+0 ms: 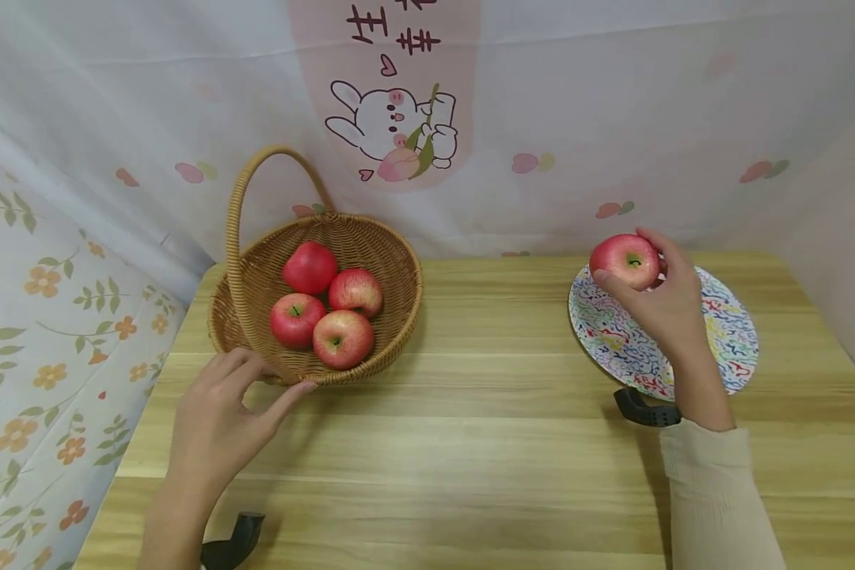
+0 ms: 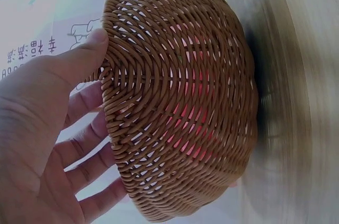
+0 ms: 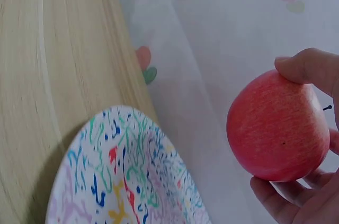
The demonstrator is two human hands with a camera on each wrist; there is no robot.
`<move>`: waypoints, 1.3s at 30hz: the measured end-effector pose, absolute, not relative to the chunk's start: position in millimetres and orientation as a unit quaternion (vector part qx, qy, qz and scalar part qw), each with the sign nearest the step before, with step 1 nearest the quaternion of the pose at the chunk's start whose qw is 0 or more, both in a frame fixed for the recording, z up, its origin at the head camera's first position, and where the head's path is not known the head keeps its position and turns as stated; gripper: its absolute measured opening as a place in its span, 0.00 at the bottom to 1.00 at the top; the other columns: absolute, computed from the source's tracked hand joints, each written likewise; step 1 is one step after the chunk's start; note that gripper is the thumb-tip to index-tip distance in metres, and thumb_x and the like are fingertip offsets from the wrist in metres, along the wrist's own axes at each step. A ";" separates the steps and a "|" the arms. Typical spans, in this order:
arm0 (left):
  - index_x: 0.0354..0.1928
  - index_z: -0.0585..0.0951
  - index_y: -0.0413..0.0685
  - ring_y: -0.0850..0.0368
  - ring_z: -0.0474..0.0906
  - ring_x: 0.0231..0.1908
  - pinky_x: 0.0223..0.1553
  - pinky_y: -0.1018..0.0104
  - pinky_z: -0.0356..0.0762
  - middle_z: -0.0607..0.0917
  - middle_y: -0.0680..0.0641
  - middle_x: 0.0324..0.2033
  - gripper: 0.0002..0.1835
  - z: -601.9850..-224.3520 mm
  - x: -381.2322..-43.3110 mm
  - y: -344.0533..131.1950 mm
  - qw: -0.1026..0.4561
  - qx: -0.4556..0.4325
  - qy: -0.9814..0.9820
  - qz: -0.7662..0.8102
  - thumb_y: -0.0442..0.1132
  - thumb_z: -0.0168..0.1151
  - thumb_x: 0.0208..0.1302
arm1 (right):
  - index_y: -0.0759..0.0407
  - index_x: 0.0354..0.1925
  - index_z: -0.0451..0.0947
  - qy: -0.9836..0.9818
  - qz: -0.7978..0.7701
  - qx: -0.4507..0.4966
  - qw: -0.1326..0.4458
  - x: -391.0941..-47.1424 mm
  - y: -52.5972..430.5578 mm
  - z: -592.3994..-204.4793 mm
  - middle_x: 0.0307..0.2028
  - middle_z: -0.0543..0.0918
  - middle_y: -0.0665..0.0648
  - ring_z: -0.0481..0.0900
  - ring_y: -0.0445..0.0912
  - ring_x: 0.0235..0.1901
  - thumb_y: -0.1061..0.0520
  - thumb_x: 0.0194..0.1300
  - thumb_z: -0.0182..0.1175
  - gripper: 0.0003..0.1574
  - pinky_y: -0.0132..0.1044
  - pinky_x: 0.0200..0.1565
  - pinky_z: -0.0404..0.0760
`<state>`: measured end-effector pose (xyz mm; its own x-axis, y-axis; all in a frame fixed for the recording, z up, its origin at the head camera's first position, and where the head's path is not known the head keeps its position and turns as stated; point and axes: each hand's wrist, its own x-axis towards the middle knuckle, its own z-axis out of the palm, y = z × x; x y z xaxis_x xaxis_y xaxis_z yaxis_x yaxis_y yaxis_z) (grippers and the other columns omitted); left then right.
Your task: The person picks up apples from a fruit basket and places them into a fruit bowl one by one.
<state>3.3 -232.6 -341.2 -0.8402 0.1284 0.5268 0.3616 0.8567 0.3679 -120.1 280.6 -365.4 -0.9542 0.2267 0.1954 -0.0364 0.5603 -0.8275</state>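
My right hand [image 1: 673,305] grips a red apple [image 1: 625,261] between thumb and fingers, above the far left part of a plate [image 1: 730,340] with a colourful squiggle pattern. In the right wrist view the apple [image 3: 278,128] is held up off the plate [image 3: 119,181]. My left hand [image 1: 217,412] holds the near rim of a wicker basket [image 1: 399,317], thumb on the rim by the handle's foot and fingers at the inner side. Several red apples [image 1: 343,339] lie inside. Through the weave in the left wrist view, red shows behind the basket wall [image 2: 143,91].
The basket's tall arched handle [image 1: 235,222] rises on its left side. A wooden table [image 1: 470,443] carries basket and plate. Behind it hangs a white cloth [image 1: 577,95] with a rabbit print, and a flowered cloth [image 1: 50,332] hangs at the left.
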 end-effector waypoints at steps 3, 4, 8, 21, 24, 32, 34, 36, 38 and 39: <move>0.28 0.83 0.47 0.54 0.78 0.35 0.38 0.66 0.70 0.84 0.52 0.31 0.31 -341.8 3.1 -233.9 0.252 -0.134 -0.930 -0.231 0.70 0.72 0.60 | 0.47 0.79 0.66 -0.872 0.466 -0.069 0.136 -120.8 286.1 -368.3 0.71 0.71 0.56 0.69 0.39 0.57 0.48 0.61 0.76 0.52 0.19 0.45 0.73; 0.28 0.84 0.47 0.54 0.79 0.35 0.38 0.65 0.70 0.84 0.51 0.31 0.30 -342.2 2.9 -234.3 0.254 -0.135 -0.930 -0.230 0.69 0.72 0.61 | 0.47 0.79 0.65 -0.873 0.464 -0.073 0.134 -121.0 287.8 -368.9 0.72 0.71 0.56 0.70 0.40 0.58 0.47 0.62 0.76 0.52 0.18 0.45 0.73; 0.29 0.85 0.46 0.52 0.81 0.35 0.38 0.65 0.70 0.86 0.49 0.32 0.33 -343.1 2.0 -235.8 0.262 -0.142 -0.928 -0.226 0.72 0.68 0.63 | 0.48 0.79 0.64 -0.875 0.458 -0.083 0.130 -121.9 292.5 -369.8 0.73 0.70 0.58 0.70 0.44 0.59 0.44 0.62 0.76 0.53 0.17 0.45 0.73; 0.29 0.84 0.45 0.52 0.80 0.34 0.38 0.64 0.70 0.85 0.50 0.31 0.19 -344.0 0.2 -239.2 0.258 -0.145 -0.927 -0.230 0.48 0.86 0.46 | 0.46 0.81 0.62 -0.880 0.440 -0.136 0.115 -128.8 313.4 -379.4 0.76 0.68 0.57 0.68 0.48 0.66 0.42 0.63 0.73 0.54 0.32 0.61 0.76; 0.30 0.85 0.46 0.52 0.81 0.35 0.38 0.64 0.71 0.86 0.50 0.32 0.19 -345.4 -0.8 -240.1 0.263 -0.147 -0.925 -0.231 0.51 0.84 0.51 | 0.47 0.81 0.62 -0.881 0.435 -0.146 0.119 -131.0 316.4 -380.8 0.76 0.69 0.57 0.68 0.51 0.67 0.42 0.63 0.72 0.54 0.36 0.65 0.74; 0.31 0.86 0.45 0.50 0.82 0.35 0.40 0.63 0.71 0.87 0.49 0.32 0.27 -348.9 -4.2 -241.8 0.267 -0.162 -0.920 -0.237 0.65 0.75 0.61 | 0.47 0.82 0.59 -0.889 0.411 -0.168 0.113 -130.0 327.7 -388.3 0.76 0.69 0.58 0.69 0.56 0.69 0.40 0.63 0.73 0.57 0.48 0.71 0.73; 0.30 0.86 0.46 0.50 0.82 0.35 0.40 0.63 0.71 0.87 0.49 0.31 0.26 -349.6 -4.1 -241.7 0.266 -0.163 -0.920 -0.236 0.63 0.76 0.60 | 0.47 0.82 0.58 -0.887 0.414 -0.175 0.106 -129.5 329.6 -389.8 0.76 0.69 0.58 0.69 0.55 0.68 0.39 0.64 0.72 0.57 0.49 0.71 0.73; 0.30 0.85 0.46 0.50 0.82 0.35 0.40 0.63 0.71 0.87 0.49 0.31 0.26 -349.9 -3.6 -241.3 0.266 -0.162 -0.920 -0.238 0.63 0.77 0.59 | 0.47 0.83 0.57 -0.884 0.420 -0.181 0.097 -129.9 330.6 -390.5 0.76 0.68 0.58 0.69 0.53 0.68 0.38 0.64 0.72 0.58 0.47 0.70 0.74; 0.29 0.85 0.46 0.50 0.81 0.34 0.40 0.63 0.70 0.86 0.49 0.31 0.27 -350.1 -3.3 -240.4 0.266 -0.163 -0.920 -0.239 0.65 0.75 0.60 | 0.47 0.82 0.57 -0.883 0.422 -0.183 0.092 -131.7 331.8 -390.8 0.75 0.69 0.58 0.69 0.51 0.66 0.36 0.64 0.72 0.58 0.43 0.69 0.75; 0.29 0.85 0.47 0.51 0.81 0.34 0.40 0.63 0.70 0.86 0.50 0.31 0.29 -350.4 -3.3 -239.8 0.266 -0.163 -0.919 -0.240 0.67 0.73 0.62 | 0.47 0.82 0.58 -0.883 0.422 -0.182 0.091 -132.8 332.5 -390.6 0.75 0.69 0.58 0.69 0.50 0.65 0.36 0.64 0.72 0.57 0.42 0.68 0.75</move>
<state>-3.3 -239.8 -350.4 -0.8054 0.1710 0.5676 0.4266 0.8320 0.3546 -132.8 332.5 -390.6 -0.9170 0.3989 0.0078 0.2444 0.5771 -0.7793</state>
